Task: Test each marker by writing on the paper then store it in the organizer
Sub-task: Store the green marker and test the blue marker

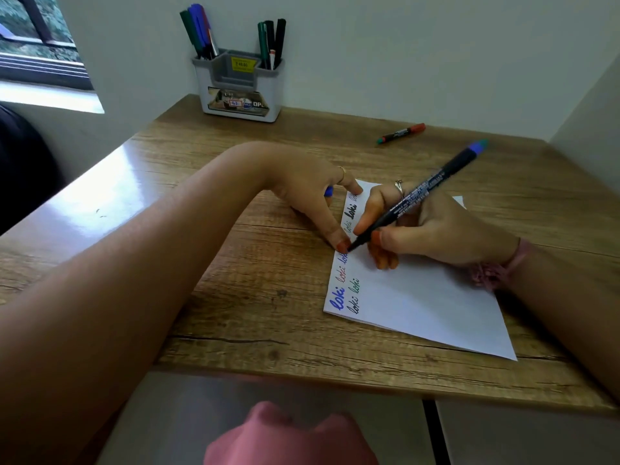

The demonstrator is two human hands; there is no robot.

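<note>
White walls close in a corner behind a wood-grain table (255, 307), with a window (37, 38) at the upper left letting glare fall on the table's left side. Against the back wall stands a grey and white organizer (239, 85); its left compartment holds green and blue markers, its right compartment green and black ones, and the middle compartment carries a yellow sticker. To the right of it, well apart, a spare marker (401, 133) with a red end and a green end lies flat on the table.

White paper (419, 297) lies at the table's right front, with "loki" written several times along its left edge in blue, red, black and green. The right hand (432, 236) grips a black marker (422, 196) with a blue and teal end cap, tilted up and away, its tip touching the paper near the left edge. The left hand (308, 199) rests on the table beside the paper, thumb and one fingertip pressing the paper's edge, other fingers curled round a blue cap (329, 190). The thumb lies just beside the marker tip. A pink band sits on the right wrist, and pink cloth shows at the bottom edge.
</note>
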